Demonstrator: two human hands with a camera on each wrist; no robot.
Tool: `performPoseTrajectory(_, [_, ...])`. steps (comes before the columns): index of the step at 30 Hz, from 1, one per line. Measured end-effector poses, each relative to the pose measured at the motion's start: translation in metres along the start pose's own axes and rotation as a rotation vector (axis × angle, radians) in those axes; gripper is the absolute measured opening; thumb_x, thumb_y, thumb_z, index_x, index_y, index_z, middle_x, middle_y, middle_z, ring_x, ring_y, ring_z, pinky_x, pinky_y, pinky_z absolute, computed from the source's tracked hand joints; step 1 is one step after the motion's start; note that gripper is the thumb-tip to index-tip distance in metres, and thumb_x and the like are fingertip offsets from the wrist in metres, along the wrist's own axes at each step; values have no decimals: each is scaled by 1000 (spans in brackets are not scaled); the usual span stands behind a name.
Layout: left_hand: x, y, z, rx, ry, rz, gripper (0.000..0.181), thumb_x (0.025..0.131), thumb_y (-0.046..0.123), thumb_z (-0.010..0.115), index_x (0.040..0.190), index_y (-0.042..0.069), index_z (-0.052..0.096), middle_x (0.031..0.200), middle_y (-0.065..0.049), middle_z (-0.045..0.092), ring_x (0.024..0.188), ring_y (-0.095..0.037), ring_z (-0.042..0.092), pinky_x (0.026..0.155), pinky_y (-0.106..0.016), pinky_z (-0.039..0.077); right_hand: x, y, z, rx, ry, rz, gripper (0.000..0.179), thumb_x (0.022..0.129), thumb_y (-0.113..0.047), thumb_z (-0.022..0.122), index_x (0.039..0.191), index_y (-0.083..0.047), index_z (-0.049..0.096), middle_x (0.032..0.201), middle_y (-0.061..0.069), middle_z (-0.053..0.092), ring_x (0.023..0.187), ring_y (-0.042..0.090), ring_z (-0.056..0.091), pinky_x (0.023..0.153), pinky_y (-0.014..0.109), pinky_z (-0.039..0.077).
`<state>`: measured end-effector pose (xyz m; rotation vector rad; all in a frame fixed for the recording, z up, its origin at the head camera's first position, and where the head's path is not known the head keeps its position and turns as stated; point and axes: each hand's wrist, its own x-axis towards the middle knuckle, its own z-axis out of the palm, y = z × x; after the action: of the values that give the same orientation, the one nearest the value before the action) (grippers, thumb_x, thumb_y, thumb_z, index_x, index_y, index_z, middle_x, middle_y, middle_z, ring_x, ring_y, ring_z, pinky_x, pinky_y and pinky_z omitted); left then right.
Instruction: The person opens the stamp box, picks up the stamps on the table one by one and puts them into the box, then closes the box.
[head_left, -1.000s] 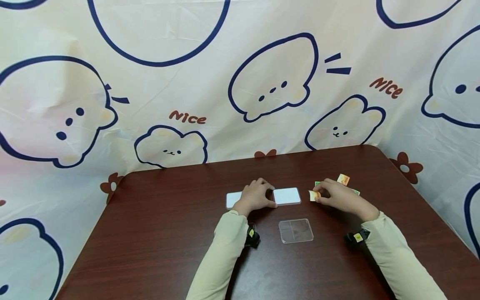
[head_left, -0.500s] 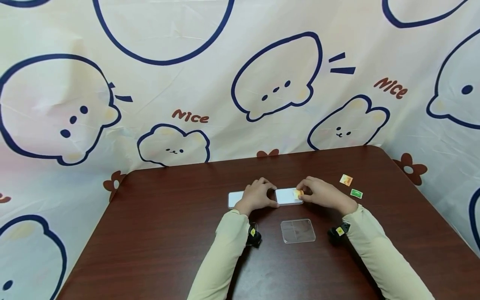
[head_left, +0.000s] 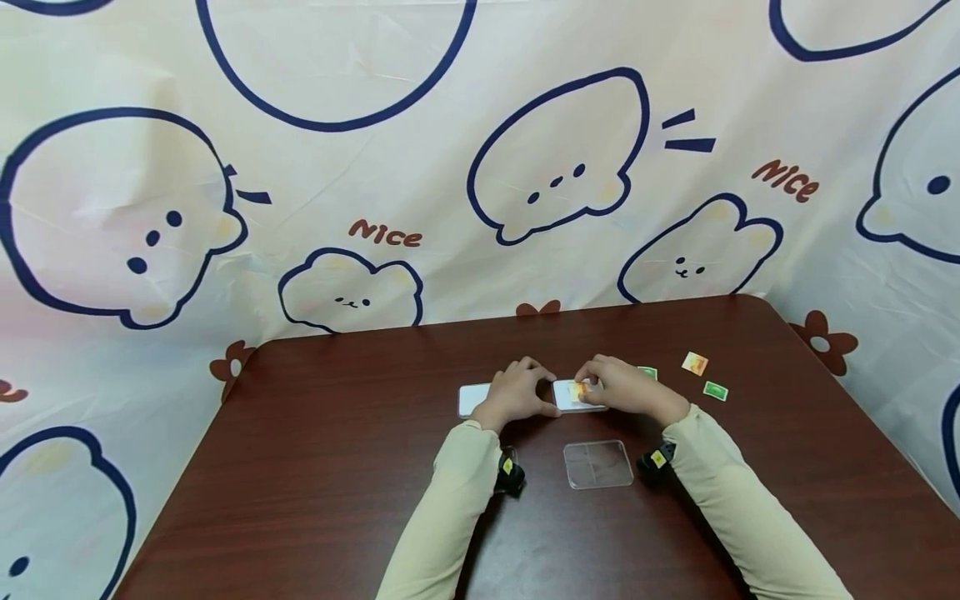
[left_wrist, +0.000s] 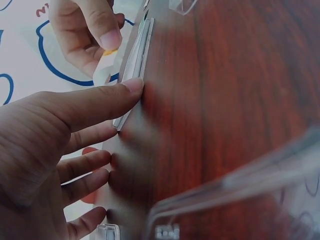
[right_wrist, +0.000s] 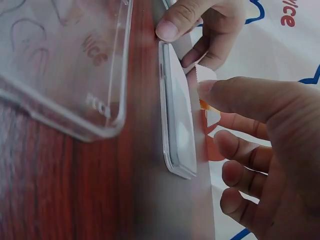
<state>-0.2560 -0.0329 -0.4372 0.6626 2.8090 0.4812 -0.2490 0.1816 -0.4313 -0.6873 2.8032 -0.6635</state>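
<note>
A shallow clear case with a white insert lies flat on the table in the head view. My left hand holds its left end, thumb on the near edge and forefinger at the far side. Between thumb and forefinger, my right hand pinches an orange stamp over the white surface. Its toothed edge shows in the right wrist view, where the stamp stands tilted above the case. Whether the stamp touches the white insert, I cannot tell.
Beyond the right hand lie a partly hidden green stamp, an orange stamp and another green stamp. A second white-filled case sits left, partly behind my left hand. A clear lid lies nearer on the brown table.
The right hand has carried the orange stamp leftward from beside the other stamps to over the white insert. The left hand has stayed at the case's left end.
</note>
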Motion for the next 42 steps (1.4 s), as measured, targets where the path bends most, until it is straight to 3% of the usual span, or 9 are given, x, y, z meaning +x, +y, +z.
performPoseTrajectory(9, [0,0,1,-7,-5,-6,56,81,49,73,131,27,60,140,0,47,131,-25,43,108,-48,36,6,-1,6,19,-10,-1,27,90,-23,67,113,-7,66,101,5,60,87,16,52,79,34,47])
performPoseTrajectory(26, [-1,0,0,-29,-3,0,56,81,48,74,130,26,61,139,0,48,130,-26,43,108,-48,35,11,1,13,-3,-2,-10,30,88,-24,70,114,-8,66,98,5,58,83,15,49,76,32,45])
performPoseTrajectory(37, [-1,0,2,-13,2,-12,55,81,48,74,130,25,61,138,0,48,128,-23,44,107,-48,36,-1,9,-5,104,35,37,33,89,-25,69,117,-7,63,94,6,55,78,16,48,69,28,42])
performPoseTrajectory(42, [0,-1,2,-19,4,-3,56,81,48,74,130,26,60,140,0,47,129,-24,44,108,-48,35,-9,21,-16,120,93,90,36,89,-26,70,118,-6,63,95,8,56,82,19,49,70,30,43])
